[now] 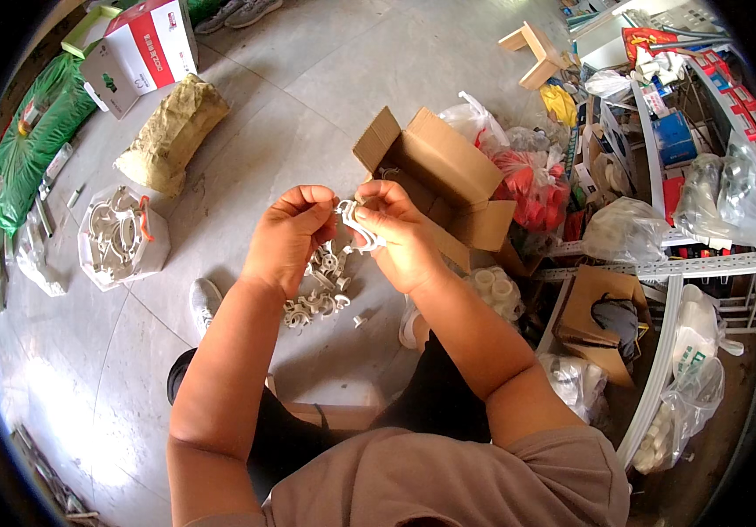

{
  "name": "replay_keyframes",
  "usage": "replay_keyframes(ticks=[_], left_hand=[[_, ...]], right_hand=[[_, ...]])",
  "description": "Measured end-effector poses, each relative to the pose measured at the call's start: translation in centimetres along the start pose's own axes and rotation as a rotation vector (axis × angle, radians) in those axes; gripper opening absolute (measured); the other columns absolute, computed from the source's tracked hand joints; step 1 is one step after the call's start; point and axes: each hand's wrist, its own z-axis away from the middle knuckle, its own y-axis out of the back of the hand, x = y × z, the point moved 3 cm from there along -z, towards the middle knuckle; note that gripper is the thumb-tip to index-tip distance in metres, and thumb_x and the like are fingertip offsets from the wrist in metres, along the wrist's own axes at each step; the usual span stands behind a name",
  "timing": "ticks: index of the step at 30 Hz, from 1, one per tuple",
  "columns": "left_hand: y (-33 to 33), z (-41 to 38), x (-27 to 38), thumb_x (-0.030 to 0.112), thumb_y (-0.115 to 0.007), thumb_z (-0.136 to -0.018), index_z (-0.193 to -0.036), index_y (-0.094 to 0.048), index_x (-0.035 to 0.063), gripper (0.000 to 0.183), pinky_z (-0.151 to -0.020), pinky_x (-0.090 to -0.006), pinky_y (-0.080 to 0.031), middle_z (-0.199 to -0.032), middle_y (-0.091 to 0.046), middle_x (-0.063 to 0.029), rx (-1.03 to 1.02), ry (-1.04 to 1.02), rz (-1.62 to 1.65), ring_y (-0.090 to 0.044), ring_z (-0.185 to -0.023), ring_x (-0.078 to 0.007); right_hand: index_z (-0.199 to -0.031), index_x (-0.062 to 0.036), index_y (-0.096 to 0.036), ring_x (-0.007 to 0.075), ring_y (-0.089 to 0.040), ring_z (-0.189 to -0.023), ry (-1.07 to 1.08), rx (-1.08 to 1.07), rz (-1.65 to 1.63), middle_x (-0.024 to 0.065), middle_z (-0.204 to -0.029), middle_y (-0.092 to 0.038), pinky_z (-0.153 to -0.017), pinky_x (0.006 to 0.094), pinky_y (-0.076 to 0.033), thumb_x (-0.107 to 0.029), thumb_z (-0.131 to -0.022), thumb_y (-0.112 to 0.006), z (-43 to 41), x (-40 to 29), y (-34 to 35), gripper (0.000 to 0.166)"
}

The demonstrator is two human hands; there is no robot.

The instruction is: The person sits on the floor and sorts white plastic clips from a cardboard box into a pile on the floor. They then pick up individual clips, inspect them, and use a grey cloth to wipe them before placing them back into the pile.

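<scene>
My right hand [397, 230] pinches a white plastic pipe clamp [359, 227] between thumb and fingers. Close beside the clamp's left end is my left hand [299, 227], its thumb pressed to its fingertips; a small part may be between them, but this is too small to tell. Under my hands a pile of white plastic clamps and small fittings [325, 267] lies on the floor, with one loose small fitting [359, 321] to its right. Beyond my right hand stands an open cardboard box [453, 155] with a fitting visible inside.
A clear plastic tub [160, 247] of clamps stands at the left, near a crumpled tan sack [177, 132] and a green bag [42, 138]. Bags of red fittings [536, 191] and white fittings [498, 290] lie at the right, beside a loaded metal shelf [714, 258].
</scene>
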Motion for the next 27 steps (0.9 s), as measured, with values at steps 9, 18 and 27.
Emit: replay_keyframes(ticks=[9, 18, 27], left_hand=[[0.3, -0.2, -0.5, 0.015, -0.053, -0.089, -0.090, -0.055, 0.0050, 0.010, -0.068, -0.0259, -0.046, -0.081, -0.057, -0.0027, -0.089, -0.005, 0.013, -0.053, -0.070, -0.0129], [0.2, -0.4, 0.3, 0.011, -0.047, -0.091, -0.095, -0.053, 0.0043, 0.010, -0.073, -0.0299, -0.050, -0.088, -0.059, -0.0064, -0.135, -0.012, 0.161, -0.058, -0.076, -0.0179], [0.5, -0.8, 0.0, 0.018, -0.044, -0.093, -0.097, -0.051, 0.0046, 0.016, -0.068, -0.0278, -0.050, -0.083, -0.057, -0.0058, -0.033, 0.054, 0.176, -0.057, -0.070, -0.0147]], right_hand=[[-0.111, -0.0061, -0.045, 0.0134, -0.053, -0.076, -0.026, 0.022, -0.030, 0.0061, -0.087, -0.054, -0.065, 0.0273, -0.042, -0.013, -0.085, -0.052, 0.3, -0.1, -0.4, 0.027], [-0.125, -0.0013, -0.036, 0.0205, -0.056, -0.089, 0.074, -0.270, 0.020, 0.0123, -0.097, -0.055, -0.081, 0.0315, -0.041, -0.007, -0.077, -0.052, 0.4, -1.4, -0.4, 0.051], [-0.121, -0.0066, -0.042, 0.0188, -0.058, -0.091, -0.079, -0.177, -0.066, 0.0067, -0.097, -0.056, -0.071, 0.0302, -0.045, -0.005, -0.086, -0.050, 0.6, -1.3, -0.7, 0.037]])
